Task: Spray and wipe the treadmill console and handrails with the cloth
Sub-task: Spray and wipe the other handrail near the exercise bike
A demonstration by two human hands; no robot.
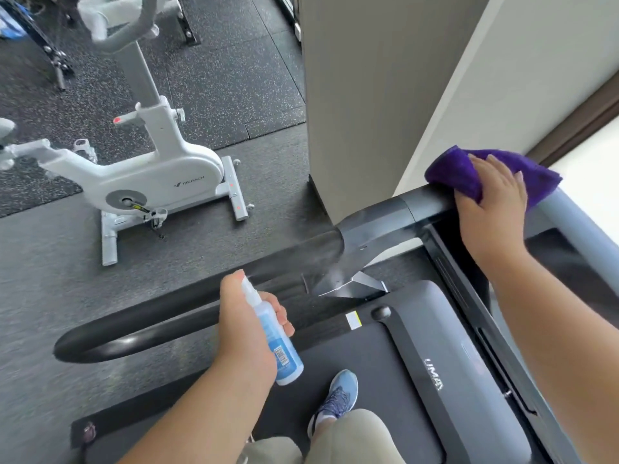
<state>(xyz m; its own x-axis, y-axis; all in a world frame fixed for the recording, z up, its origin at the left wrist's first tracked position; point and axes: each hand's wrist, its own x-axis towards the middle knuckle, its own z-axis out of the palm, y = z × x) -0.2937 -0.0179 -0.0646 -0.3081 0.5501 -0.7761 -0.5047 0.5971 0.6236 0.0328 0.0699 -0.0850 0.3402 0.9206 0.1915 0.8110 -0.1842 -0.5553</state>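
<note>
Gripping: left hand point(246, 324) fingers round pale-blue spray bottle point(274, 339); right hand point(489, 209) flat on purple cloth point(452, 170).

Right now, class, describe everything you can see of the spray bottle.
The bottle is small, slim and cylindrical, of pale translucent plastic with a light blue label and a barcode near its base. Its white spray top points up and away toward the treadmill frame, where a faint mist hangs. It is tilted, base toward the person. The left hand holds it, fingers wrapped round the body, one finger over the top.
</note>
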